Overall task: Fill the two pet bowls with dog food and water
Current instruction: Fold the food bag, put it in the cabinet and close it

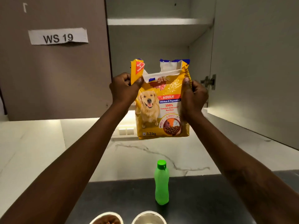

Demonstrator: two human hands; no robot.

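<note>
- A kitchen corner: a pale marble wall (32, 143) runs behind a dark countertop (202, 199), with wall cabinets above.
- The dog food bag (161, 110) is held upright in the air, clear of the counter. It is yellow, shows a golden dog and the words "ADULT" and "1.2 kg", and its top is torn open.
- Directly behind the bag is an open cabinet (153, 46). A white shelf (158, 21) sits above the bag.
- The cabinet's door (252, 62) stands swung out to the right of the bag, with a metal hinge (209, 81) just beside the bag's upper right edge.
- Left of the bag is a closed brown door (56, 78) with a paper label (58, 36) reading "WS 19".
- The left hand (124, 90) pinches the bag's torn upper left corner between thumb and curled fingers.
- The right hand (194, 96) grips the bag's upper right edge, with the thumb on the front face.
- Below the bag, well apart from it, a green bottle (161, 183) with its cap on stands upright on the counter.
- Lower still, at the bottom edge of the view, are two bowls side by side. The left bowl (107, 213) holds brown food. The right bowl (149, 212) shows a metal inside, and I cannot tell what it contains.
- A white switch plate (126, 131) is on the wall behind the bag's lower left corner.
</note>
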